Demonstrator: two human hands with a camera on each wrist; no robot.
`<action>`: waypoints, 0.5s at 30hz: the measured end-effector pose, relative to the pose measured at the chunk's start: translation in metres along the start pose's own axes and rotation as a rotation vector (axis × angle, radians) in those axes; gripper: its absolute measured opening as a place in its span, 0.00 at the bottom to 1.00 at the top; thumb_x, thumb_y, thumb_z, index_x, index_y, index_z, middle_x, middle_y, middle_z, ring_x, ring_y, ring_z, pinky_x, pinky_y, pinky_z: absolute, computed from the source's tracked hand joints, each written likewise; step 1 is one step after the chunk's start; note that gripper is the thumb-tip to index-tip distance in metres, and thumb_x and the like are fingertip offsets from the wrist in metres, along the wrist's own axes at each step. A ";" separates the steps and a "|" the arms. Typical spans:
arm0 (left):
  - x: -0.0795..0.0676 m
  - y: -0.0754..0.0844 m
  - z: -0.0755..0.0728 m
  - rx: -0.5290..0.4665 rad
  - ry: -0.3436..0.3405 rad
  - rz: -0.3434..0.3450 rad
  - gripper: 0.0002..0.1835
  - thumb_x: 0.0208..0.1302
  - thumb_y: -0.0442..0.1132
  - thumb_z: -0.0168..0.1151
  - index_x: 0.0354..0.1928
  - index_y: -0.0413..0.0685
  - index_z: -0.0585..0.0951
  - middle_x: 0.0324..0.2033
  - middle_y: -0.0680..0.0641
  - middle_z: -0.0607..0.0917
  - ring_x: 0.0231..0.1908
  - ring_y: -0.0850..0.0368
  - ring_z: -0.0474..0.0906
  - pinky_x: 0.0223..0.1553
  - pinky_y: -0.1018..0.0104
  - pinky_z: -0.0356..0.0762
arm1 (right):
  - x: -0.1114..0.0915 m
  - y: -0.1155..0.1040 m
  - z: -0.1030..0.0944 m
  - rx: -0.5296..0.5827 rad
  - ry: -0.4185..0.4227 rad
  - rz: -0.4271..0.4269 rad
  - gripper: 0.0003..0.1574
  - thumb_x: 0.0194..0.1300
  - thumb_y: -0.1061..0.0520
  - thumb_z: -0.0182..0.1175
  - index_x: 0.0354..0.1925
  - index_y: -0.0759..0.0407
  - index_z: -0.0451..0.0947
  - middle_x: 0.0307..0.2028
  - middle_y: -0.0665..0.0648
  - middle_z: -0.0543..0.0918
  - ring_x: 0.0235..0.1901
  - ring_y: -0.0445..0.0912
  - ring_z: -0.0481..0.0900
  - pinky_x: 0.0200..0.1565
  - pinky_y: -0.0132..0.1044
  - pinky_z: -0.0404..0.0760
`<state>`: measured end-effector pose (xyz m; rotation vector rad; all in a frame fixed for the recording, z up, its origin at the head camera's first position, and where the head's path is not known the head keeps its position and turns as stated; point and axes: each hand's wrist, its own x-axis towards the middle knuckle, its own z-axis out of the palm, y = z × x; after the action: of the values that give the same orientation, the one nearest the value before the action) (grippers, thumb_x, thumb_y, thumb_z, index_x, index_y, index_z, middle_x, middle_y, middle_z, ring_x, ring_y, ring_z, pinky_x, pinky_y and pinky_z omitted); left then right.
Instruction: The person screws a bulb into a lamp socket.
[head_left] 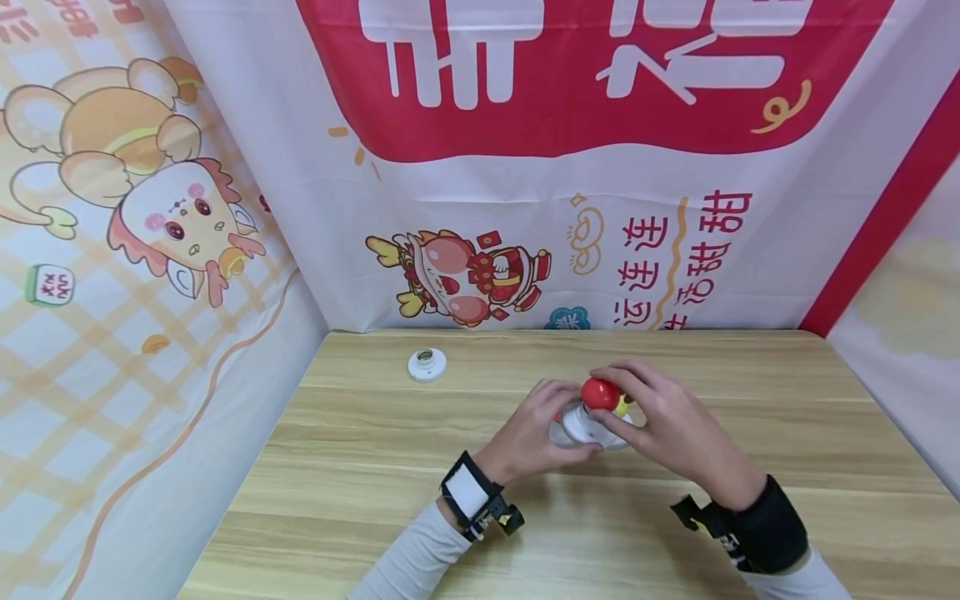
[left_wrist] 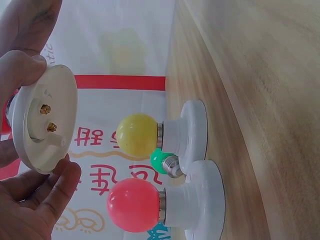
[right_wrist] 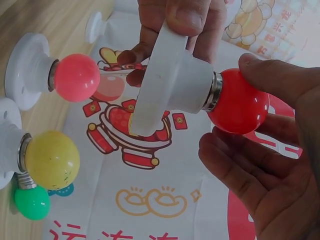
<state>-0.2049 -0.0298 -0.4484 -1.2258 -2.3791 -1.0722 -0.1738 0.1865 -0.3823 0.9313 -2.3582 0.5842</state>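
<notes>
My left hand (head_left: 534, 429) grips a round white lamp holder (right_wrist: 172, 85) by its rim and lifts it off the table. Two brass screws show on its underside in the left wrist view. A glossy red bulb (right_wrist: 241, 102) sits in the holder, its metal collar partly visible. My right hand (head_left: 671, 421) pinches this bulb between thumb and fingers. Below, a yellow bulb (left_wrist: 137, 136) and a pinkish-red bulb (left_wrist: 134, 205) each stand in a white holder on the table. Beside them lies a loose green bulb (right_wrist: 32, 202) with a bare metal screw base.
Farther back to the left, another white lamp holder (head_left: 427, 364) stands without a bulb, socket up. The wood-grain table (head_left: 360, 467) ends at a printed cloth (head_left: 495, 192) behind and another cloth at the left.
</notes>
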 end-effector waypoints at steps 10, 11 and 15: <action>0.000 0.002 -0.001 0.009 0.001 0.015 0.34 0.54 0.56 0.69 0.61 0.51 0.73 0.58 0.54 0.73 0.57 0.65 0.64 0.57 0.73 0.72 | -0.001 0.000 0.001 -0.018 0.013 0.004 0.34 0.52 0.41 0.71 0.54 0.55 0.77 0.51 0.54 0.78 0.43 0.43 0.78 0.41 0.40 0.85; 0.000 0.002 0.000 0.010 0.000 0.012 0.34 0.55 0.56 0.69 0.61 0.51 0.73 0.58 0.53 0.73 0.57 0.65 0.64 0.57 0.73 0.72 | -0.001 0.000 0.001 -0.015 0.010 0.004 0.36 0.52 0.40 0.70 0.55 0.55 0.77 0.53 0.54 0.78 0.45 0.44 0.78 0.42 0.41 0.85; 0.000 0.003 -0.001 0.007 0.000 -0.001 0.35 0.55 0.57 0.68 0.62 0.52 0.72 0.58 0.54 0.73 0.58 0.65 0.63 0.57 0.73 0.72 | -0.002 0.000 -0.001 0.017 0.013 -0.012 0.43 0.51 0.40 0.71 0.62 0.54 0.72 0.59 0.54 0.74 0.51 0.45 0.76 0.46 0.45 0.84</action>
<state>-0.2026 -0.0290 -0.4460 -1.2228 -2.3813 -1.0635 -0.1723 0.1877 -0.3826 0.9461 -2.3376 0.6049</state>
